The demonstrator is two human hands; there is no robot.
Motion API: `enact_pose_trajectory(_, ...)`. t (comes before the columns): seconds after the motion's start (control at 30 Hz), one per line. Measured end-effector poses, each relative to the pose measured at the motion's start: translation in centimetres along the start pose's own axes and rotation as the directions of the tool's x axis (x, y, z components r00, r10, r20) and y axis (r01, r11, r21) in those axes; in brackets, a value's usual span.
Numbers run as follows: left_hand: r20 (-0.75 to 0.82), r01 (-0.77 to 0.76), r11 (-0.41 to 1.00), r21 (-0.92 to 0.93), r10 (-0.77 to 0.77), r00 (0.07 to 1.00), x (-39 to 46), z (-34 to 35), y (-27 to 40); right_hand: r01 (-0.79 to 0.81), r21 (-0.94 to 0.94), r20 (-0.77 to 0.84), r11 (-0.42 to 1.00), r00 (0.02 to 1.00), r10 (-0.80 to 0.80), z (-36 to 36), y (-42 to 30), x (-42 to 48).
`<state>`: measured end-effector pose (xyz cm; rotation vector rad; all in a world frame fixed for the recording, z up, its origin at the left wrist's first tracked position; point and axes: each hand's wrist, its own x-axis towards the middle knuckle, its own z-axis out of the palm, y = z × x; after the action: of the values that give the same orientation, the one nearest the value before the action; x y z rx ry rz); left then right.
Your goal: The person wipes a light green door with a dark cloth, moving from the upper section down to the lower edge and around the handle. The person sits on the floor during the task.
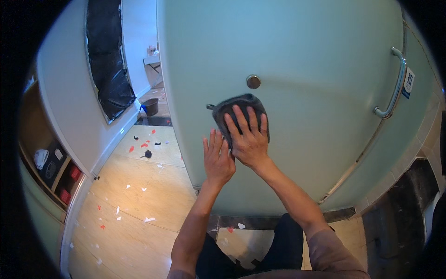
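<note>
A frosted glass panel (306, 139) stands before me. My right hand (250, 139) presses a folded dark grey cloth (240, 99) flat against it, fingers spread over the fabric. A small hanging loop sticks out at the cloth's left corner. My left hand (218, 158) lies against the glass just left of and below the cloth, its palm side hidden; it holds nothing that I can see. Above the cloth is a round metal fitting (253, 81) in the glass.
A chrome door handle (400, 87) with a sign (408, 83) beside it is at the right. Red and white scraps litter the tiled floor (139, 205). A dark bucket (151, 106) stands beyond the doorway. Open shelves (61, 174) are at far left; black plastic sheeting (106, 55) covers a wall opening.
</note>
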<state>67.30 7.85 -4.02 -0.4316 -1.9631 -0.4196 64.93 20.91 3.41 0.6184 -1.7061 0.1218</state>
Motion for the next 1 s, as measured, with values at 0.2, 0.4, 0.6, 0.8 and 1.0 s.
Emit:
enact_pose_trajectory(0.2,-0.027,0.035,0.999,-0.039,-0.036,0.999,0.8,-1.5,2.0,0.031,0.038,-0.09,0.999,0.996,-0.027,0.2,-0.4,8.8)
enact_pose_trajectory(0.4,-0.008,0.029,0.999,-0.034,-0.029,1.0,0.8,-2.1,1.9,-0.049,0.091,-0.204,0.995,0.977,0.067,-0.6,-0.6,14.1)
enact_pose_trajectory(0.6,0.038,0.046,0.999,-0.013,-0.046,0.998,1.1,-2.6,1.9,-0.143,0.034,-0.12,0.989,0.982,0.146,-1.8,1.6,7.7)
enact_pose_trajectory(0.8,0.082,0.064,0.997,-0.032,-0.061,0.995,0.6,-3.0,2.1,-0.185,-0.01,-0.094,0.983,0.979,0.183,-2.1,2.7,5.1)
enact_pose_trajectory(1.0,-0.034,0.043,0.988,-0.15,-0.048,0.998,0.8,-2.7,1.7,0.013,0.009,-0.11,1.0,0.994,-0.012,-0.7,-0.2,10.2)
